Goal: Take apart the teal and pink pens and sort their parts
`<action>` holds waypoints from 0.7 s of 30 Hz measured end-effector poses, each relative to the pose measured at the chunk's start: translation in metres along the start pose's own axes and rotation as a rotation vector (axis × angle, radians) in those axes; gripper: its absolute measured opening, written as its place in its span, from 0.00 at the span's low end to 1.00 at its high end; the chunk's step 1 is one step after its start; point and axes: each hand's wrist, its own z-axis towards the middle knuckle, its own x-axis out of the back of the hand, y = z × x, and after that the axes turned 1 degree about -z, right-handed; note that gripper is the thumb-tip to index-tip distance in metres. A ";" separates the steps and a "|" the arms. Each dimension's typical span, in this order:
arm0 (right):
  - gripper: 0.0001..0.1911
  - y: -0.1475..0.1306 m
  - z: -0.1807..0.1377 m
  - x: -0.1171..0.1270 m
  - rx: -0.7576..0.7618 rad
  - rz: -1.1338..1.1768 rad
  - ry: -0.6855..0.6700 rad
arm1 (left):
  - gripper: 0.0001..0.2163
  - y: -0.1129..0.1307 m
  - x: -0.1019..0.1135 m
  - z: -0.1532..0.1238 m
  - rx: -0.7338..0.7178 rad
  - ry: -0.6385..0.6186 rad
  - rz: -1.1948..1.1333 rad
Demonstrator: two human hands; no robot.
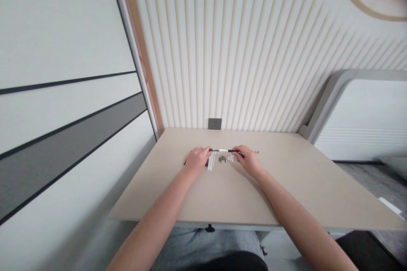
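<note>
A thin black and white pen (222, 150) is held level above the beige table (286, 194), one end in each hand. My left hand (197, 159) pinches its left end and my right hand (246, 159) grips its right end. Below the pen lie white pen tubes (211, 161), a small heap of dark grey parts (221, 159) and a heap of small white parts (230, 158). A bit of red and black (185, 162) shows under my left hand; I cannot make out what it is.
A few tiny dark parts (257, 151) lie to the right of my right hand. A grey wall socket (215, 123) sits in the ribbed wall behind the table. A white and grey padded piece of furniture (359, 114) stands at the right.
</note>
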 end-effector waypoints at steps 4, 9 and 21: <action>0.11 0.004 0.003 0.002 -0.040 0.016 0.020 | 0.14 -0.004 0.000 -0.001 0.075 0.075 -0.161; 0.11 0.005 0.003 0.004 -0.031 0.026 0.026 | 0.12 -0.006 -0.001 0.000 0.144 0.146 -0.406; 0.07 -0.005 0.002 0.001 0.074 0.012 0.037 | 0.16 -0.003 -0.001 0.004 0.405 0.156 -0.765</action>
